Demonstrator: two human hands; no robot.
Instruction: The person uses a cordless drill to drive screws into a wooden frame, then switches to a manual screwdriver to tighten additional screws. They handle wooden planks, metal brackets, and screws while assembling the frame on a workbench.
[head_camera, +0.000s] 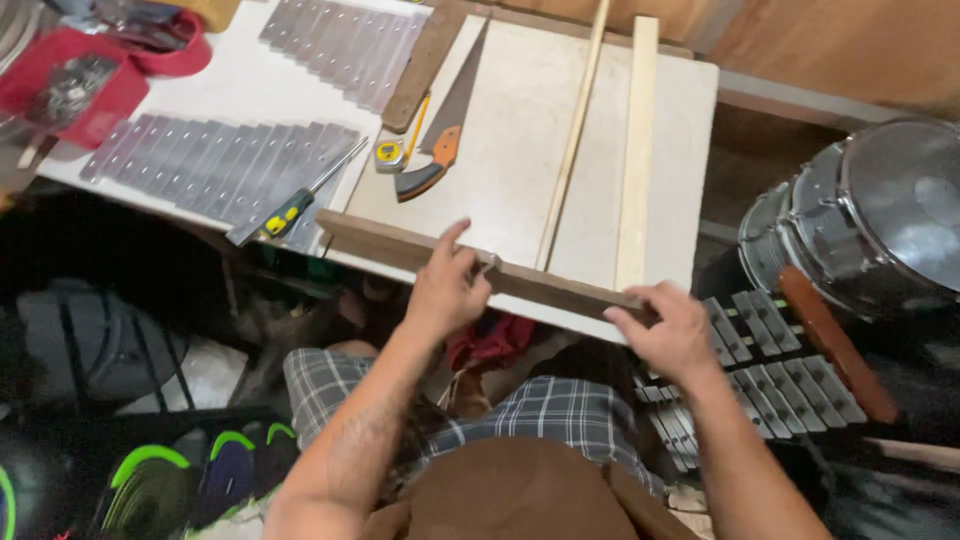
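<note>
Head view: hands on edge-laid plank

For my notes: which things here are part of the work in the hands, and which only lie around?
In hand:
dark wooden strip, held by left hand and right hand

Lying about:
handsaw
tape measure
screwdriver
pale wooden slats
metal bars
drum

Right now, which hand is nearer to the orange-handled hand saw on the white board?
Left. The left hand grips the dark wooden strip just below the orange-handled hand saw; the right hand holds the strip's far end, farther away.
</note>
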